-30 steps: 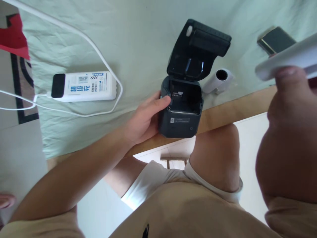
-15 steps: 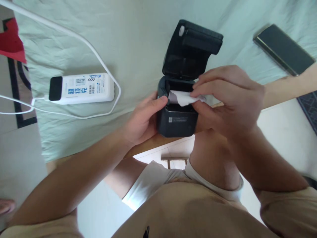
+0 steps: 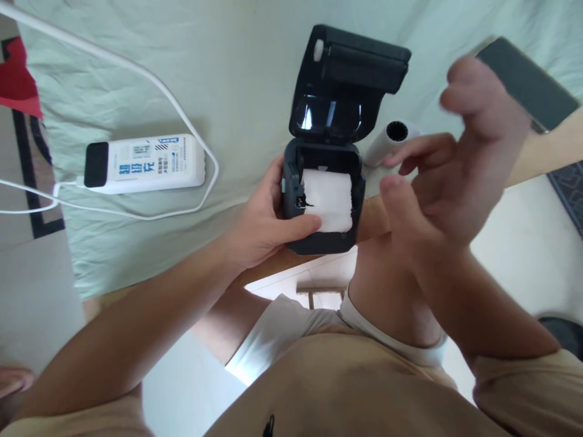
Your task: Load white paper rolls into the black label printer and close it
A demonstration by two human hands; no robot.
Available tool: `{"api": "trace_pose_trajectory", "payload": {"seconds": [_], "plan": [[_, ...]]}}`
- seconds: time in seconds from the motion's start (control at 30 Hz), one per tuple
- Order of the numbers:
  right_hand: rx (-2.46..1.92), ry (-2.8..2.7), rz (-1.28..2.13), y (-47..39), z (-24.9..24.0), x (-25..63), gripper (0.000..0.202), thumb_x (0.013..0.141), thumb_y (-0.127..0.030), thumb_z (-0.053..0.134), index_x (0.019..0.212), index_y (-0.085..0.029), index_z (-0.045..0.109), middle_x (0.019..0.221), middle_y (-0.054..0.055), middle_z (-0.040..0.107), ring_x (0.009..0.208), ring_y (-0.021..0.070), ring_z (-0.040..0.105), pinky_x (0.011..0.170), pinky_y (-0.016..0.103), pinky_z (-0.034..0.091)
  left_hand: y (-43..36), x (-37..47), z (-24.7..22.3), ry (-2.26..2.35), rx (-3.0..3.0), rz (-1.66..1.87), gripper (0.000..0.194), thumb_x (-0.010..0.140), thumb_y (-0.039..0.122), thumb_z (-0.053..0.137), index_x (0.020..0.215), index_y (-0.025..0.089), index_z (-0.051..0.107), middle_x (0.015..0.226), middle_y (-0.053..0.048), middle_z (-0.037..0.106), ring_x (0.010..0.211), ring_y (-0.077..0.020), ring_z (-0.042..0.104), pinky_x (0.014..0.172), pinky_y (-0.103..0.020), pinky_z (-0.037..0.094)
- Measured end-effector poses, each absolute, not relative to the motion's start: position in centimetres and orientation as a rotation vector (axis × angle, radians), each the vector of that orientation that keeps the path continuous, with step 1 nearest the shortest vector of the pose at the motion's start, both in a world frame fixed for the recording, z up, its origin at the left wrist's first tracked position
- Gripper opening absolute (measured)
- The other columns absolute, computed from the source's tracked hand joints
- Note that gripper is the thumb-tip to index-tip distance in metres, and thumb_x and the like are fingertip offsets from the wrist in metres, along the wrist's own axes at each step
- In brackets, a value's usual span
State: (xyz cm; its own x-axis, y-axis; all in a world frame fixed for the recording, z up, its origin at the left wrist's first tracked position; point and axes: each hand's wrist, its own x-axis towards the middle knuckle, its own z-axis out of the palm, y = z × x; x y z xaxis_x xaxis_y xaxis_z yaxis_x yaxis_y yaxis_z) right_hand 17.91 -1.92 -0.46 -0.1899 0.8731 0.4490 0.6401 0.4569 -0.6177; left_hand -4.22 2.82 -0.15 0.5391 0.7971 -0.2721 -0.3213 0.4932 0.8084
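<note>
A dark portable label printer (image 3: 294,240) sits at the table's front edge with its lid (image 3: 348,85) swung up. My left hand (image 3: 264,221) grips it from the left side, its thumb pressed on the loose end of a white paper roll (image 3: 330,197) inside. That paper end drapes over the printer's front lip and has a ragged edge. To the right, my right hand (image 3: 464,158) is raised with its fingers apart, slightly blurred, holding nothing. A white cylinder with a dark end (image 3: 382,145) lies beside the printer, close to the fingertips; whether they touch cannot be told.
On the left lies a white power bank (image 3: 146,164) with a white cable (image 3: 168,91) looping around it. A dark phone (image 3: 528,82) rests at the right, behind my right hand. A pale green cloth (image 3: 237,79) covers the table. A stool (image 3: 321,291) shows below.
My right hand has let go of the paper and drawn back right, opening. The paper end now hangs over the printer's front, and my left thumb has moved onto it.
</note>
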Motion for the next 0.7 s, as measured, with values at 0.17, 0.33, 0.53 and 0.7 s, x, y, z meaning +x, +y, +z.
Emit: {"api": "trace_pose_trajectory", "payload": {"seconds": [0.17, 0.33, 0.53, 0.7], "plan": [[-1.233, -1.728, 0.398, -0.5, -0.5, 17.9, 0.060, 0.092, -0.063, 0.059, 0.146, -0.043, 0.042, 0.110, 0.006, 0.060, 0.102, 0.0304, 0.068, 0.074, 0.046, 0.060, 2.5, -4.3, -0.2, 0.740, 0.794, 0.782, 0.075, 0.066, 0.018, 0.091, 0.131, 0.029, 0.056, 0.123, -0.004, 0.071, 0.115, -0.0252, 0.069, 0.096, -0.036, 0.057], [-1.090, -1.460, 0.351, -0.5, -1.6, 16.4, 0.029, 0.099, -0.054, 0.049, 0.126, -0.044, 0.051, 0.091, 0.003, 0.055, 0.072, 0.0227, 0.059, 0.057, 0.038, 0.049, 2.4, -4.5, 0.5, 0.779, 0.766, 0.747, 0.087, 0.061, 0.012, 0.092, 0.138, 0.027, 0.055, 0.131, -0.005, 0.070, 0.132, -0.0288, 0.063, 0.107, -0.036, 0.053], [-1.240, -1.588, 0.649, -0.8, -2.2, 15.7, 0.053, 0.093, -0.057, 0.060, 0.140, -0.038, 0.046, 0.127, 0.006, 0.059, 0.074, 0.0166, 0.062, 0.052, 0.032, 0.049, 2.3, -4.3, 0.6, 0.716, 0.726, 0.762, 0.066, 0.072, 0.031, 0.090, 0.130, 0.024, 0.058, 0.121, -0.008, 0.074, 0.115, -0.0323, 0.072, 0.092, -0.040, 0.060], [-1.192, -1.741, 0.741, 0.1, -2.2, 15.8, 0.057, 0.097, -0.053, 0.054, 0.149, -0.038, 0.038, 0.122, 0.003, 0.066, 0.083, 0.0173, 0.068, 0.064, 0.031, 0.059, 2.4, -4.3, 0.6, 0.733, 0.693, 0.756, 0.052, 0.075, 0.030, 0.087, 0.121, 0.022, 0.063, 0.109, -0.007, 0.077, 0.108, -0.0324, 0.075, 0.089, -0.040, 0.060]]}}
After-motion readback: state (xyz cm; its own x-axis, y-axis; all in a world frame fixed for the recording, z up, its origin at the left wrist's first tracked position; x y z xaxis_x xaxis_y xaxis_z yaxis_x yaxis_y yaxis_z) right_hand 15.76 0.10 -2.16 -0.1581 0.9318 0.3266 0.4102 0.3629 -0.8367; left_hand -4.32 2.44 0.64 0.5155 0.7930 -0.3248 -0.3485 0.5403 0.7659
